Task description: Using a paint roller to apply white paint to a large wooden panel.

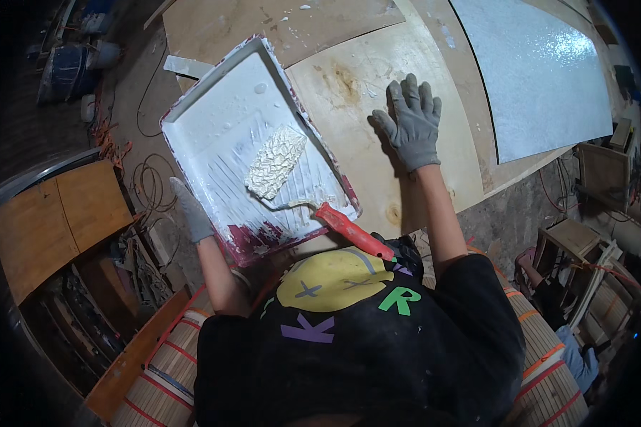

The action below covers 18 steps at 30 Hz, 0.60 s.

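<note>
My right hand (pixel 414 125), in a grey work glove, is spread on a stained plywood sheet (pixel 438 64), holding nothing. At the left, my gloved left hand (pixel 191 211) holds the paint tray (pixel 197 99) by its long left side; the tray partly hides its palm and thumb. White paint coats the tray, with dark red showing at its near end. A paint roller with a textured cream sleeve (pixel 276 161) lies on the ribbed slope. Its red handle (pixel 355 232) sticks out over the near right corner towards my shirt, touched by neither hand.
A glossy, wet-looking pale panel (pixel 550 80) lies at the far right. Coiled cable (pixel 152 181) rests on the floor at left, near a wooden cabinet (pixel 59 213). Wooden frames (pixel 577 240) stand at right, by another person's leg (pixel 529 267). Strapped slatted bundles (pixel 553 368) flank me.
</note>
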Each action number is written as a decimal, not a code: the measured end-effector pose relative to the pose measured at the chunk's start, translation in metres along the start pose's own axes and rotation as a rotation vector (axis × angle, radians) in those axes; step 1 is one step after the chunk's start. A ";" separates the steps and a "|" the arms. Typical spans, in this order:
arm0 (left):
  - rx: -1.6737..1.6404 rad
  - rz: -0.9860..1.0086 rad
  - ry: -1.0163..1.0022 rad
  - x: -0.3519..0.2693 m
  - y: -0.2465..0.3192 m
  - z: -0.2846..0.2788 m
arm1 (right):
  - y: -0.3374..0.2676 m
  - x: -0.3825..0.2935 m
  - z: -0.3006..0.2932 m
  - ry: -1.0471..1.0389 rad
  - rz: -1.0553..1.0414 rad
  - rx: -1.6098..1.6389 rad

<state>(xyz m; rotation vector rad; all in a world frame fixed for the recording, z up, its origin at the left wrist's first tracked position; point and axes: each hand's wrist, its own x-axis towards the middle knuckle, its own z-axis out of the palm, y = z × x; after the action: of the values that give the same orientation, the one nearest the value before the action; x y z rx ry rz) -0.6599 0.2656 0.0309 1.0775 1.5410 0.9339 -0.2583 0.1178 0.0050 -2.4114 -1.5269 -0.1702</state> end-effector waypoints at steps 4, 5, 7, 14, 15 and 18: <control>-0.068 -0.038 0.027 0.004 0.000 -0.001 | 0.008 0.001 -0.011 0.048 -0.071 0.228; -0.117 -0.095 -0.015 0.006 -0.001 -0.002 | 0.008 -0.003 -0.015 0.014 -0.102 0.251; -0.155 -0.146 -0.036 0.008 -0.005 -0.004 | 0.010 -0.013 -0.025 -0.055 -0.139 0.300; -0.030 -0.038 0.031 0.020 -0.023 -0.019 | 0.029 -0.085 -0.052 -0.213 -0.440 0.409; 0.021 -0.011 0.051 0.022 -0.024 -0.020 | 0.037 -0.105 -0.057 -0.277 -0.471 0.387; -0.028 -0.043 0.031 0.022 -0.026 -0.020 | 0.076 -0.182 -0.088 -0.306 -0.434 0.249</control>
<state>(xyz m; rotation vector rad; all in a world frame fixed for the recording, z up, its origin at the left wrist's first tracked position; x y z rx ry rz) -0.6865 0.2776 0.0041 1.0105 1.5665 0.9437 -0.2646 -0.0964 0.0311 -1.9531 -2.0552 0.2998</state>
